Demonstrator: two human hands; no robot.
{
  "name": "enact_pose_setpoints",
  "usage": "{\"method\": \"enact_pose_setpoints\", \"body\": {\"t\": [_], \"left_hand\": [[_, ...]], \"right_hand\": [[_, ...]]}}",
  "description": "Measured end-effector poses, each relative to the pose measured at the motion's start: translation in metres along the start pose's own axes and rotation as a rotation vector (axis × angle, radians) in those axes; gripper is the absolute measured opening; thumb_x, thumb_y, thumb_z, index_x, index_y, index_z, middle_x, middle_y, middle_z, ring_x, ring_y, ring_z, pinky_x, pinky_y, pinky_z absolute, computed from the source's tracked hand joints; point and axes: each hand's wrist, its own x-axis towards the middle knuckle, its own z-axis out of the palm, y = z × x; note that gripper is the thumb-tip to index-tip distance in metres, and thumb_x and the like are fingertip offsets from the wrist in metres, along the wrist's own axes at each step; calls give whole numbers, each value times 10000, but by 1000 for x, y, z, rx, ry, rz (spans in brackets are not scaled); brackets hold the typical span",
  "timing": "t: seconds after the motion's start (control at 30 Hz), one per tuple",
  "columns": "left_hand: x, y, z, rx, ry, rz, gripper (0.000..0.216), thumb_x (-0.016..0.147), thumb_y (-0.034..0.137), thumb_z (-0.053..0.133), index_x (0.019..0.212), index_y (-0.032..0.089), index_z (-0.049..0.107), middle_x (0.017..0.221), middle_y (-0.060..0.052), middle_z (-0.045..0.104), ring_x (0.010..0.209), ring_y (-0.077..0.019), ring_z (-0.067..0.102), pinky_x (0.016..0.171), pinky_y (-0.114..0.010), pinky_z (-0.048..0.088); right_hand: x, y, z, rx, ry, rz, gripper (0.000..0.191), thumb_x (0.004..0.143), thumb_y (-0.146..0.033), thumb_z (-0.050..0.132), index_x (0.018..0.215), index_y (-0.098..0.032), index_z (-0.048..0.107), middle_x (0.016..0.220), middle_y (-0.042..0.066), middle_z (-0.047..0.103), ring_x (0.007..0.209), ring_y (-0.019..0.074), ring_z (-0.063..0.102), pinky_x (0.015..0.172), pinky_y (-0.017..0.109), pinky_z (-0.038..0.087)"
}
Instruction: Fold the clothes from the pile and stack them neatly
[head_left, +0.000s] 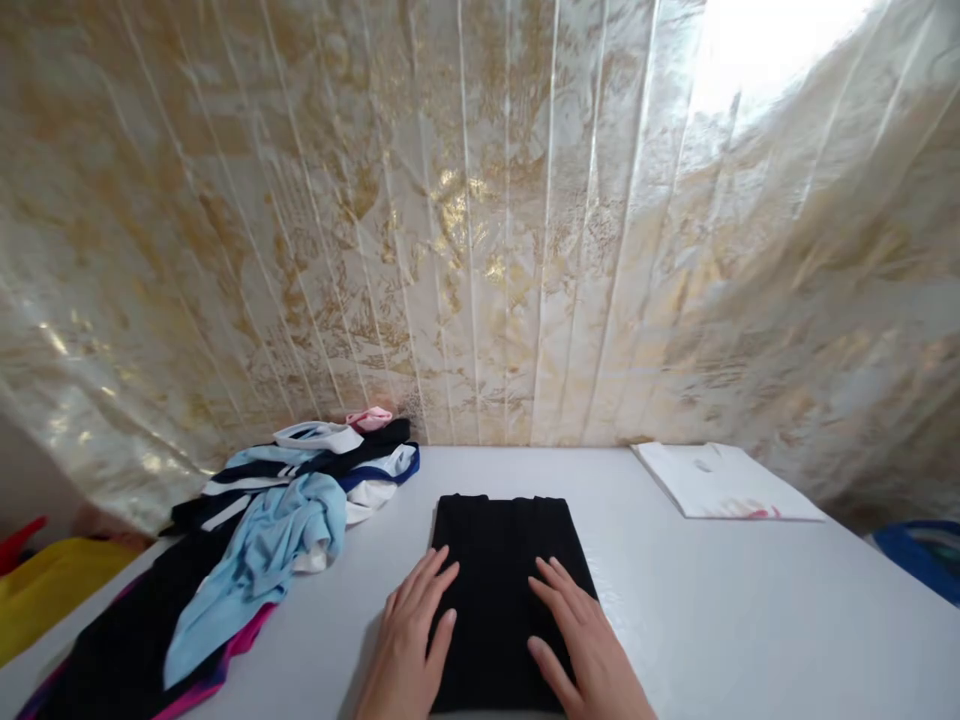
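Observation:
A black garment (pixel 499 600), folded into a neat rectangle, lies flat on the white table in front of me. My left hand (pixel 409 635) rests along its left edge, fingers stretched out and spread over the cloth. On the opposite edge lies my right hand (pixel 585 640), also open, with its fingertips on the black fabric. Neither hand grips anything. The near end of the garment sits between my wrists at the bottom of the view.
A loose heap of clothes (pixel 277 530) covers the table's left side. At the back right lies a folded white shirt (pixel 724 482). Yellow cloth (pixel 60 590) shows beyond the left edge, and a blue item (pixel 919 555) beyond the right. A shiny patterned curtain (pixel 480 250) hangs behind the table (pixel 750 610).

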Motion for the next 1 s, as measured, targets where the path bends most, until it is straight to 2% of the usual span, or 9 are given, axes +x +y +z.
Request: {"method": "enact_pose_setpoints", "body": {"t": [0.1, 0.17, 0.23, 0.33, 0.5, 0.7, 0.83, 1.0], "left_hand": [[-1, -8, 1, -57, 48, -116, 377, 945, 223, 344, 1277, 238, 520, 1284, -82, 586, 1185, -211, 560, 961, -401, 504], [-1, -18, 0, -86, 76, -204, 346, 940, 255, 346, 1220, 219, 545, 1154, -93, 631, 1082, -218, 609, 894, -383, 534], [-1, -27, -3, -90, 73, -276, 331, 937, 291, 344, 1171, 215, 566, 1012, -86, 651, 956, -222, 643, 807, -367, 550], [-1, -33, -9, -50, 3, -363, 348, 932, 316, 327, 1144, 216, 584, 870, -66, 656, 815, -221, 657, 728, -350, 533], [3, -22, -17, 27, -222, -431, 318, 932, 269, 323, 1055, 229, 613, 800, -46, 668, 778, -216, 657, 700, -299, 470], [7, -5, -31, -97, -415, -501, 219, 942, 273, 371, 999, 214, 574, 667, 20, 622, 666, -167, 640, 609, -220, 408], [4, 7, -40, -134, -460, -534, 164, 921, 259, 426, 1025, 194, 535, 680, 34, 613, 677, -164, 632, 613, -224, 392], [-3, 12, -37, -73, -462, -512, 205, 885, 182, 456, 1089, 194, 474, 655, 63, 564, 652, -148, 610, 597, -213, 364]], "right_hand": [[2, 1, 12, -12, -89, -174, 585, 891, -459, 538, 1428, -250, 434, 1477, 75, 428, 1338, 290, 424, 998, 390, 478], [2, 5, 23, -52, -113, -279, 610, 909, -452, 521, 1471, -292, 348, 1470, 53, 431, 1310, 263, 465, 984, 355, 482], [1, 9, 32, -95, -105, -314, 595, 939, -407, 487, 1492, -325, 283, 1454, 28, 454, 1289, 236, 493, 971, 325, 478], [-2, 11, 39, -119, -72, -307, 608, 937, -450, 478, 1495, -323, 275, 1445, 20, 472, 1283, 244, 499, 965, 327, 463], [-4, 3, 35, -106, -72, -280, 701, 881, -594, 486, 1484, -275, 325, 1469, 63, 440, 1307, 302, 460, 989, 406, 435], [-2, -7, 23, -93, -99, -277, 667, 905, -523, 490, 1488, -249, 315, 1506, 78, 375, 1340, 309, 416, 1013, 437, 417], [-2, -11, 19, -87, -87, -277, 663, 916, -484, 487, 1494, -215, 301, 1519, 95, 345, 1358, 314, 386, 1029, 454, 405], [-3, -12, 19, -90, -86, -259, 661, 914, -472, 494, 1489, -204, 312, 1517, 94, 345, 1365, 310, 377, 1038, 456, 405]]}}
